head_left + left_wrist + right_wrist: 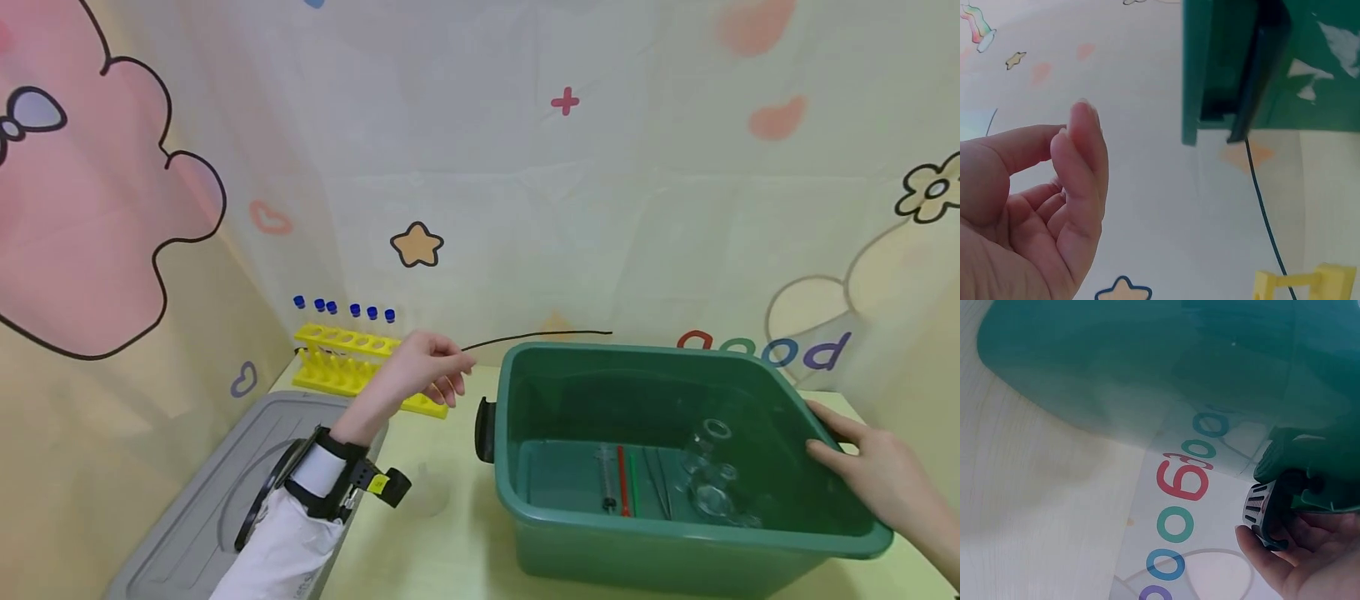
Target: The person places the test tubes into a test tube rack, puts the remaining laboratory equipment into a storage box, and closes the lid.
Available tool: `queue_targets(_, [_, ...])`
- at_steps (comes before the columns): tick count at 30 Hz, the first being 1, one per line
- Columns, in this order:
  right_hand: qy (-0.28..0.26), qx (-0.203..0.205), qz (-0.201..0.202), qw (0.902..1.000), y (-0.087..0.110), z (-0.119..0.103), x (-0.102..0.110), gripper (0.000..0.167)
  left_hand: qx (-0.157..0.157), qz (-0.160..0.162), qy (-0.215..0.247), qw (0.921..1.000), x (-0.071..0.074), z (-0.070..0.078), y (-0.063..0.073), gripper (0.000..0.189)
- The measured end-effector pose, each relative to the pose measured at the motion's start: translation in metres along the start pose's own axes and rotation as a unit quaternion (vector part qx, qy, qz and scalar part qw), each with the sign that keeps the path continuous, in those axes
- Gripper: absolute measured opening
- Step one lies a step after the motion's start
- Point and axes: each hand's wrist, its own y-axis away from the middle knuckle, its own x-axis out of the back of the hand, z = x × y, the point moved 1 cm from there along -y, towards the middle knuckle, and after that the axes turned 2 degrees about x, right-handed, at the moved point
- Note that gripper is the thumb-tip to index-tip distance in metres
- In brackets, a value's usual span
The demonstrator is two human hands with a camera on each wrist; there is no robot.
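A green plastic tub [675,546] stands on the table, slightly askew. My right hand [873,471] grips its right end, with thumb and finger over the rim. In the right wrist view the fingers [1266,559] curl at the black-and-grey handle latch [1259,505]. My left hand [423,367] hovers between the tub and a yellow test tube rack [330,371], its fingers loosely bent and holding nothing. Inside the tub lie a syringe [607,475], a red stick [623,479], a green stick [634,483], thin metal tweezers [660,483] and several clear glass flasks [711,498].
Blue-capped clear tubes [355,311] stand in the rack. A grey lid [195,492] with a black handle lies at the left, under my left forearm. A faint clear vessel [429,490] stands on the pale table [420,550]. A printed curtain [480,167] hangs close behind.
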Motion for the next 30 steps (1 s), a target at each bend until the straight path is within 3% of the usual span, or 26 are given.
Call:
queue_targets(12, [0.004, -0.002, -0.001, 1.0000, 0.000, 0.003, -0.002, 0.053, 0.054, 0.014, -0.111, 0.9922, 0.000, -0.047, 0.010, 0.016])
queue_targets(17, [0.007, -0.005, -0.004, 1.0000, -0.001, 0.003, -0.003, 0.053, 0.090, 0.002, -0.195, 0.9766, -0.008, -0.066, 0.020, 0.021])
queue_targets(21, [0.008, -0.002, -0.002, 1.0000, -0.001, 0.003, -0.003, 0.053, 0.089, 0.008, -0.258, 0.9620, -0.015, -0.079, 0.028, 0.023])
queue_targets(25, [0.005, 0.000, -0.001, 1.0000, -0.001, 0.003, -0.003, 0.052, 0.087, 0.017, -0.287, 0.9539, -0.019, -0.087, 0.032, 0.024])
queue_targets(30, [-0.003, -0.006, -0.006, 1.0000, -0.001, 0.001, -0.002, 0.052, 0.095, 0.008, -0.298, 0.9497, -0.022, -0.093, 0.034, 0.024])
